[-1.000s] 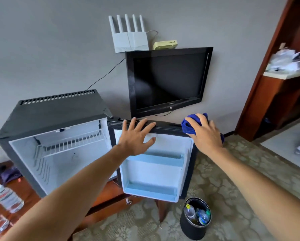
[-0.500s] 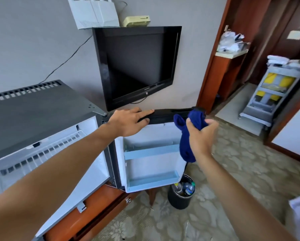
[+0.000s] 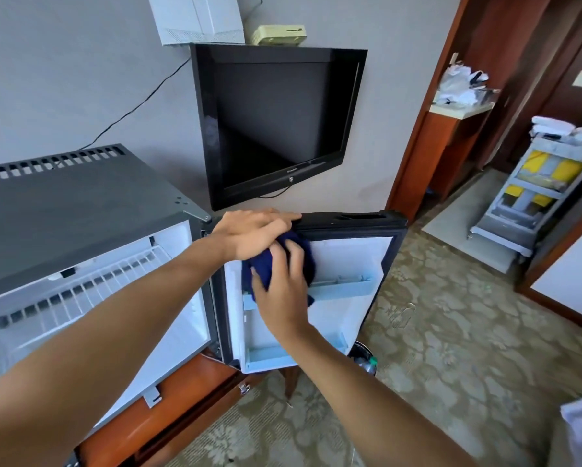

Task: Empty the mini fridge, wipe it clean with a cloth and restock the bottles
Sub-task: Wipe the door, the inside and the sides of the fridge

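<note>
Head view: the right hand [image 3: 284, 291] has carried the cloth [image 3: 266, 274] off the door [image 3: 350, 251] top onto its inner panel, pressing it flat. Left hand [image 3: 252, 232] still rests open on the door's top edge, so wiping continues; the fridge [image 3: 81, 210] stands empty.

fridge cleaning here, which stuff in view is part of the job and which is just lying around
Part of the job:
mini fridge
fridge door
blue cloth
left hand, resting on the door's top edge
right hand, pressing the cloth to the door

Just lying about:
television
router
bin
cart
</note>
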`<state>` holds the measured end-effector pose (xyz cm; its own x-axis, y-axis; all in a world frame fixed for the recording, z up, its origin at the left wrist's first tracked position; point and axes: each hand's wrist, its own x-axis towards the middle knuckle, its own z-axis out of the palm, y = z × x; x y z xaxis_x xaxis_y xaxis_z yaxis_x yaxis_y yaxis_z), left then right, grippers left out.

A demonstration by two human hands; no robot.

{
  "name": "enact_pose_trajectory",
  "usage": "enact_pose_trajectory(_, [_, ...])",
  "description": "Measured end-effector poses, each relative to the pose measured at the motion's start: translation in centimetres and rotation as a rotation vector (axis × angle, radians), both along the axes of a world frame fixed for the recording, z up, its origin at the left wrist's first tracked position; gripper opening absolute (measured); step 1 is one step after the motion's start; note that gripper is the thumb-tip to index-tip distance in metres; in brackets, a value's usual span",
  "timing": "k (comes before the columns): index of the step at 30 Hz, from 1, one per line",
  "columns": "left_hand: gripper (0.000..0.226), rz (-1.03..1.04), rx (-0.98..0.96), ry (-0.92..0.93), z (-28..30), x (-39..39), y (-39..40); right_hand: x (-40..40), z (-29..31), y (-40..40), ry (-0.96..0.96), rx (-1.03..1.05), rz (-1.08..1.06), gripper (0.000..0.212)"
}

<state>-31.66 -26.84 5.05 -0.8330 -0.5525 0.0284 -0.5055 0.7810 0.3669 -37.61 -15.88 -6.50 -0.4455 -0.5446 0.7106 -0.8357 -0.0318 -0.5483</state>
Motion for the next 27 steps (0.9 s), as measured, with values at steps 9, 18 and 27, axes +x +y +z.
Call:
enact_pose_trajectory(9, [0.055,-0.001,-0.184,-0.072,-0.9,0.9,-1.0,-4.8,-2.3,0.9,0.506,0.231,0.034,0.048])
enact_pose_trajectory(18, [0.062,-0.035,-0.185,-0.172,-0.9,0.9,-1.4,-7.2,-1.0,2.3,-0.323,0.128,-0.226,0.046])
enact_pose_trajectory(27, [0.050,-0.069,0.069,-0.093,0.4,1.2,-1.5,3.1,-1.3,-2.3,0.216,-0.044,0.151,0.037])
